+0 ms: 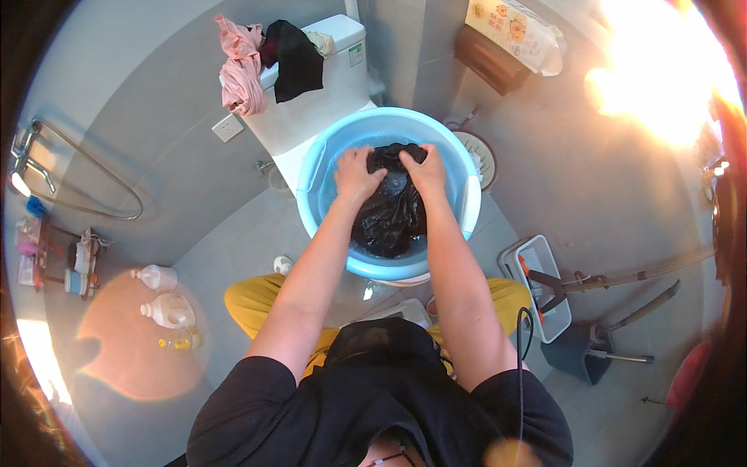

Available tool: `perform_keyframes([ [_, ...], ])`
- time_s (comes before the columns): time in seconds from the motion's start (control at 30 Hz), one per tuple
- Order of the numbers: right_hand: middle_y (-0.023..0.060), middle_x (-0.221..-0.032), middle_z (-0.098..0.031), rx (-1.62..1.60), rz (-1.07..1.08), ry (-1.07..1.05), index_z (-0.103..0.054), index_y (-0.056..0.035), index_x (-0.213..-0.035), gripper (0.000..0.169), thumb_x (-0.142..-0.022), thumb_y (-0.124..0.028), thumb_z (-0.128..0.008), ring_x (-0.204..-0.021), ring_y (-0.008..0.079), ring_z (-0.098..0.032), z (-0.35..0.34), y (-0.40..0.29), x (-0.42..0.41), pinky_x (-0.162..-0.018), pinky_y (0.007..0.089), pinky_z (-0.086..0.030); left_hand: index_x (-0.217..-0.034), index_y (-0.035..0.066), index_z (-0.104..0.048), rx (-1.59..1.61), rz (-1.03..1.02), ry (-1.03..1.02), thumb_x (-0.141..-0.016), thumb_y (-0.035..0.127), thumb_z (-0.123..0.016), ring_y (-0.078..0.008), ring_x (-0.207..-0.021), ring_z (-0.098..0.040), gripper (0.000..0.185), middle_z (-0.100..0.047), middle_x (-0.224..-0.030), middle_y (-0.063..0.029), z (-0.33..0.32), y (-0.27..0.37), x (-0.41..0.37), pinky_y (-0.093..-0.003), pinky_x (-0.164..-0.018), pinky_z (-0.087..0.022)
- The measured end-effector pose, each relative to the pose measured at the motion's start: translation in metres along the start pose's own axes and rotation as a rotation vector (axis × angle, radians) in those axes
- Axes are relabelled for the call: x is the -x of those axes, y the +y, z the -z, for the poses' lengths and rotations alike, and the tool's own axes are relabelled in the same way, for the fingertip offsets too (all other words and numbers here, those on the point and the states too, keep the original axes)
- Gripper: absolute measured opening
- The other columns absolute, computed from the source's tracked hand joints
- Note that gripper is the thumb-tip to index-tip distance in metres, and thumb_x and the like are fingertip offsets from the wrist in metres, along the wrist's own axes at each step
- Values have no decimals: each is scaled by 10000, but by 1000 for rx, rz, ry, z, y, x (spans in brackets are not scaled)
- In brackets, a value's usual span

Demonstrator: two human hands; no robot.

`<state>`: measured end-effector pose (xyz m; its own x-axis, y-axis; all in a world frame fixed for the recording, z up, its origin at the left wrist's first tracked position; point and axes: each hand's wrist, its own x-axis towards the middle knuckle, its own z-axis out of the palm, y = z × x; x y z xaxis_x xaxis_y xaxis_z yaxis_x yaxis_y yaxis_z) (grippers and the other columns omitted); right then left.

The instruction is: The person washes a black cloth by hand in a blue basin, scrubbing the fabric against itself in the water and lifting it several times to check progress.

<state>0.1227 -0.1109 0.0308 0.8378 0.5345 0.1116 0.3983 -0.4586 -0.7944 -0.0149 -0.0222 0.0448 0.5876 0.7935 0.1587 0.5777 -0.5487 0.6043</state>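
Note:
A wet black garment (390, 225) lies partly under water in a light-blue plastic basin (328, 125) right before me. My left hand (357, 175) grips the cloth at its upper left, thumb pointing inward. On the upper right, my right hand (426, 168) pinches the same cloth between thumb and fingers. The bunched fabric between both hands rises out of the water, while the rest spreads toward the near side of the basin. Small bubbles float on the water.
A white toilet (344, 35) stands behind the basin, with a pink garment (242, 76) and black cloth (299, 61) on its tank. Plastic bottles (169, 309) stand at left. A mop bucket (551, 327) and dustpan (578, 350) are at right. A shower hose (99, 157) hangs on the left wall.

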Motion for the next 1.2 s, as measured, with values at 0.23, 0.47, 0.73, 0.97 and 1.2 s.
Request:
perform_keyframes([
  [0.23,152,-1106,-517,521,42,-185,-601,-134,-1096,388,-743,-267,-690,-1075,340,-502,-15,-3,23,-899,416,-422,-1159,161,-554,-258,45,-265,-713,108,-566,-326,-1054,-525,449,-585,-1095,-126,-12,-8,2,-439,-903,-418],
  [0.47,103,-1216,-522,-463,-231,-628,-594,-15,-1107,470,-799,-370,-607,-1142,249,-463,14,-9,-5,-954,382,-380,-1076,97,-569,317,197,33,-730,80,-512,-372,-928,-586,351,-631,-964,-181,-6,-17,-24,-417,-843,-450],
  [0.73,96,-1021,-617,-1620,-498,-595,-592,-67,-1042,295,-892,-287,-467,-923,223,-586,32,-37,8,-833,357,-468,-1257,99,-478,557,-125,-19,-830,197,-546,-314,-1221,-409,443,-456,-1310,-145,11,-4,-17,-369,-1009,-325],
  [0.97,121,-978,-623,-1686,-521,-576,-593,-56,-1009,361,-889,-374,-472,-883,281,-589,36,-36,2,-820,418,-471,-1304,-4,-417,1001,216,-553,-913,544,-346,-271,-1271,-341,677,-365,-1376,-171,19,25,-7,-358,-1064,-225],
  [1.2,174,-1036,-619,-435,-284,-275,-569,-5,-1087,516,-871,-467,-488,-989,309,-568,-3,21,-27,-907,393,-402,-1116,-15,-551,658,370,-160,-888,559,-363,-391,-1099,-505,646,-564,-1098,-272,-7,-16,-35,-387,-950,-363],
])
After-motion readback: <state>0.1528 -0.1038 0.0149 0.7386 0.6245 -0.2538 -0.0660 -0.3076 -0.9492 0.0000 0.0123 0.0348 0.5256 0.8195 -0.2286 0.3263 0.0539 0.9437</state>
